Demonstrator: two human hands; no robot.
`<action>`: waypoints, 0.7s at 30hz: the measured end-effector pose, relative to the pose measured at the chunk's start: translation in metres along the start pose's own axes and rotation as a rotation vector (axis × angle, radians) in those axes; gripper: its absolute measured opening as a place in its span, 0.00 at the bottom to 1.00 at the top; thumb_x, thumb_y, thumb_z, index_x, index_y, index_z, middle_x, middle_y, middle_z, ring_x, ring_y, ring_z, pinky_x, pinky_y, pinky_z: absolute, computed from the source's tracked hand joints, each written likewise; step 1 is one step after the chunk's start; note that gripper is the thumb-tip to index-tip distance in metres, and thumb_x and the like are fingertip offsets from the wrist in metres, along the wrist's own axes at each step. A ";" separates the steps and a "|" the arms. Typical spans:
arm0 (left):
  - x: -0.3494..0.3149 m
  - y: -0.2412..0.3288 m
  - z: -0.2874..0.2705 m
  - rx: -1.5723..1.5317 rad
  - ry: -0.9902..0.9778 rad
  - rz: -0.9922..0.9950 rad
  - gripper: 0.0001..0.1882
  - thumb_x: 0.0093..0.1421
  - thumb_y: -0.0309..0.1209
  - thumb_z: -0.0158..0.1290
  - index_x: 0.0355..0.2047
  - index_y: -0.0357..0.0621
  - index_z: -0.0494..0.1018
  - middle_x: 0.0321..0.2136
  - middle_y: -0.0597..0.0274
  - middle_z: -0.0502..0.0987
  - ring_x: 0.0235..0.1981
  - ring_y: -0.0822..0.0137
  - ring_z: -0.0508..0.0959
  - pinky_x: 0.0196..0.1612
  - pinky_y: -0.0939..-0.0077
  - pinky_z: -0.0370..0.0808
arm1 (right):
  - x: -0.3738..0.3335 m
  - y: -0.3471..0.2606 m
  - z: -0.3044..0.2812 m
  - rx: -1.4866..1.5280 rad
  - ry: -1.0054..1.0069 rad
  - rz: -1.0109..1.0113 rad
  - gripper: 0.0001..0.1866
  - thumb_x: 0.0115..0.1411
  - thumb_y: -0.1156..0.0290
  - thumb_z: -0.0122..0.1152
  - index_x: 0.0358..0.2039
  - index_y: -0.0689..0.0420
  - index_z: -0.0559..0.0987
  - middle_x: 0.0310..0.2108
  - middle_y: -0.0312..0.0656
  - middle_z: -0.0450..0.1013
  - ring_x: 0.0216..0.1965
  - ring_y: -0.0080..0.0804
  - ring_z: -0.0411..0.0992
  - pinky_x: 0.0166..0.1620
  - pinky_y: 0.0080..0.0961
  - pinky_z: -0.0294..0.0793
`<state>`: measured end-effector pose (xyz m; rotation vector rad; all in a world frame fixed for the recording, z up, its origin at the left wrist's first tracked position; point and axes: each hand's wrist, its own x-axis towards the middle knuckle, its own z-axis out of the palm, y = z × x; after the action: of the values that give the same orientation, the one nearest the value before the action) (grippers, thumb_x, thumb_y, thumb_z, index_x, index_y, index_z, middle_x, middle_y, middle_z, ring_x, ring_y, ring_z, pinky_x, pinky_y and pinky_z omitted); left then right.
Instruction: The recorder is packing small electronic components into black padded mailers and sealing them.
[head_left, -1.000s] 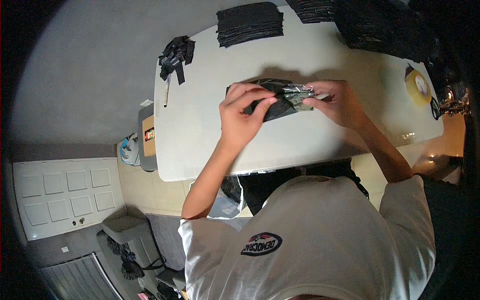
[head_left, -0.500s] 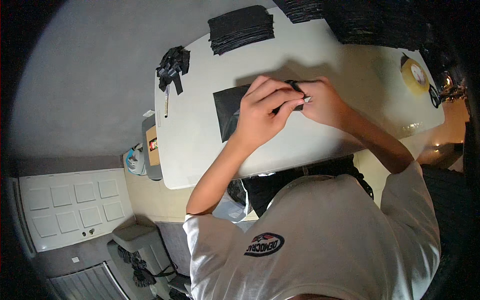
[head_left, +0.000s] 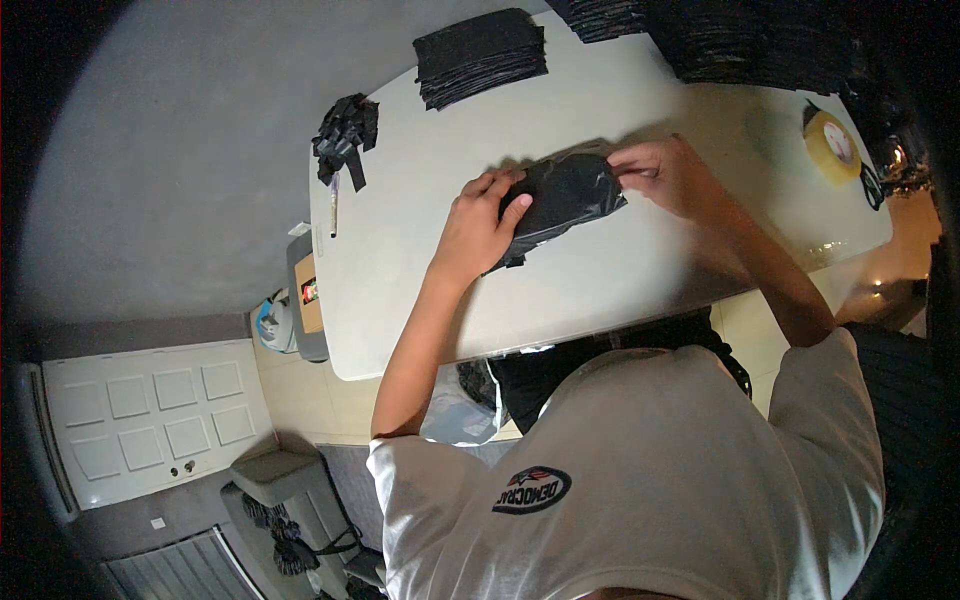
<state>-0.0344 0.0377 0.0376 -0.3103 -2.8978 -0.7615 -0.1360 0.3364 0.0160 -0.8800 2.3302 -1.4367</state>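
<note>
A flat black plastic bag, glossy and creased, lies tilted over the middle of the white table. My left hand grips its left end, thumb on top and fingers along the far edge. At the bag's right end, my right hand has its fingertips pinched together on the corner. Small ragged bits of black plastic stick out under the near left edge of the bag. What lies beneath the left palm is hidden.
The white table bears a neat stack of black plastic sheets at the back. More dark stacks fill the far right. A yellow tape roll and black scissors lie right. Black strips and a pen lie left.
The bag has turned and now shows its broad face. My hands, close together before, have moved apart: the left toward the lower left, the right to the bag's right end.
</note>
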 end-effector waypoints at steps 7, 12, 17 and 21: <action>-0.003 0.006 0.005 -0.080 -0.022 0.065 0.22 0.72 0.40 0.52 0.59 0.41 0.76 0.58 0.44 0.77 0.61 0.43 0.75 0.66 0.56 0.69 | 0.002 0.007 0.005 0.135 -0.048 0.156 0.18 0.70 0.58 0.63 0.32 0.62 0.83 0.24 0.38 0.77 0.22 0.22 0.73 0.26 0.22 0.70; -0.011 -0.002 0.006 0.017 0.071 0.172 0.24 0.69 0.44 0.57 0.61 0.46 0.76 0.63 0.49 0.75 0.63 0.45 0.74 0.67 0.54 0.68 | 0.002 0.021 0.016 0.070 -0.205 0.100 0.24 0.67 0.52 0.65 0.24 0.61 0.81 0.15 0.36 0.70 0.16 0.21 0.69 0.21 0.25 0.67; -0.037 0.003 -0.032 -0.009 0.000 0.207 0.28 0.58 0.43 0.68 0.56 0.47 0.80 0.55 0.53 0.79 0.55 0.49 0.79 0.61 0.57 0.74 | 0.000 0.010 0.003 0.534 -0.112 0.429 0.28 0.65 0.55 0.67 0.54 0.66 0.76 0.13 0.40 0.70 0.12 0.23 0.66 0.15 0.23 0.61; -0.062 -0.010 -0.014 0.203 0.022 0.330 0.24 0.53 0.39 0.70 0.50 0.46 0.83 0.47 0.59 0.83 0.46 0.56 0.81 0.51 0.60 0.79 | -0.005 -0.005 0.019 0.396 -0.101 0.462 0.22 0.67 0.57 0.65 0.51 0.62 0.75 0.19 0.34 0.71 0.15 0.20 0.70 0.16 0.17 0.59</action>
<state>0.0246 0.0122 0.0338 -0.7249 -2.7671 -0.4116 -0.1209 0.3244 0.0113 -0.2737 1.9051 -1.5190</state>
